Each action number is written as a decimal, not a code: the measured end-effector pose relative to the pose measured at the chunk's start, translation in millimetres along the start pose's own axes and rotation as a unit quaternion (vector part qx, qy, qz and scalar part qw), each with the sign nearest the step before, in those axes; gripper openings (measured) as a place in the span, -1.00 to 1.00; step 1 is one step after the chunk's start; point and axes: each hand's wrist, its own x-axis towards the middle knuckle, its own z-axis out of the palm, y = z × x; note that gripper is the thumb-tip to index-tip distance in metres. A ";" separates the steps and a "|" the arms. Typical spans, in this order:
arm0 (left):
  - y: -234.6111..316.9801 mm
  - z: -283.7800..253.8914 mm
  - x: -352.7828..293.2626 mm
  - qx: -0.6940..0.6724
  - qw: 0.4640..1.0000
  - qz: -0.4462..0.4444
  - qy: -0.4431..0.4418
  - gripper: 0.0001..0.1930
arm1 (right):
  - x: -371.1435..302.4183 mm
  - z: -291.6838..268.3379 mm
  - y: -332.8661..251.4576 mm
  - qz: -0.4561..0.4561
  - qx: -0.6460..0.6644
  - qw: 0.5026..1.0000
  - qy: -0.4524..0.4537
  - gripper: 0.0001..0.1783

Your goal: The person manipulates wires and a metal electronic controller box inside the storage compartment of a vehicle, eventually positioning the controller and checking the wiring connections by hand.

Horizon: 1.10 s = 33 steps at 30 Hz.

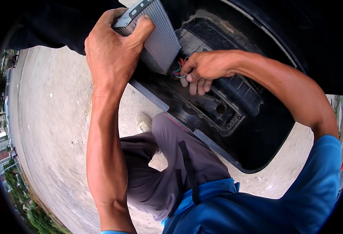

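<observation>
A ribbed silver metal box (160, 37), like a finned controller housing, is tilted over the left part of a black plastic compartment (257, 146). My left hand (115, 46) grips its upper end, thumb across the ribs and fingers behind the flanged end plate. From the box's lower end comes a bundle of thin coloured wires (177, 70), red, green and blue among them. My right hand (202, 70) pinches these wires between thumb and forefinger close to the box, its other fingers curled loosely below. Where the wires lead beyond my fingers is hidden.
Dusty moulded ridges and a round hole (220, 109) mark the compartment floor. Its dark rim (218, 150) runs along my knees. Pale concrete ground (50, 117) spreads to the left, with greenery and buildings at the far edge. My shoe (143, 123) stands below the rim.
</observation>
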 end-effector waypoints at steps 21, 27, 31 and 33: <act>-9.4 2.3 -1.2 -0.001 0.999 0.039 -0.024 -0.35 | 3.3 22.3 4.9 -0.097 -0.334 0.919 0.188 -0.54; -5.8 1.7 -0.3 -0.021 0.998 0.046 -0.045 -0.36 | 2.1 24.5 2.3 -0.089 -0.372 0.907 0.177 -0.46; -1.0 -1.1 -0.2 -0.004 0.996 0.046 -0.076 -0.36 | 13.3 31.7 11.1 -0.061 -0.365 0.914 0.165 -0.55; -1.2 -0.3 -0.1 0.001 0.996 0.053 -0.077 -0.36 | 14.7 36.8 13.0 -0.076 -0.365 0.912 0.170 -0.59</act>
